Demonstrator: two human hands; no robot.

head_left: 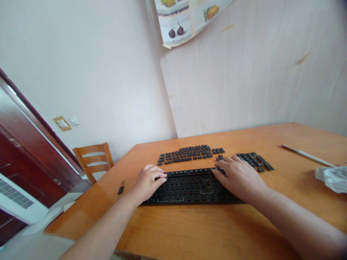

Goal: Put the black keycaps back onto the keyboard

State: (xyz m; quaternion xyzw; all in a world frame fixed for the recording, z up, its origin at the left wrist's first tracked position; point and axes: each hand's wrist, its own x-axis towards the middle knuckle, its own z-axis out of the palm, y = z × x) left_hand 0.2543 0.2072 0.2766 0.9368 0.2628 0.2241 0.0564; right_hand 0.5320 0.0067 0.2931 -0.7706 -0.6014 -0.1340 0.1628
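Note:
A black keyboard (187,186) lies on the wooden table, its main key area bare of keycaps, with a row of caps along its top edge. My left hand (150,182) is over its left end, thumb and fingertips closed together at the upper left corner; whatever is between them is hidden. Across the right part of the keyboard lies my right hand (240,177), palm down, fingers stretched and thumb apart, touching near the top edge. Behind the keyboard, loose black keycaps (187,153) are laid out in rows. A number-pad group of keycaps (255,160) sits beyond my right hand.
On the table's left lies a small black tool with metal prongs (120,188). To the right are a white stick (306,154) and a crumpled clear plastic bag (332,177). A wooden chair (93,159) stands past the left edge; a wall (244,90) rises behind the table.

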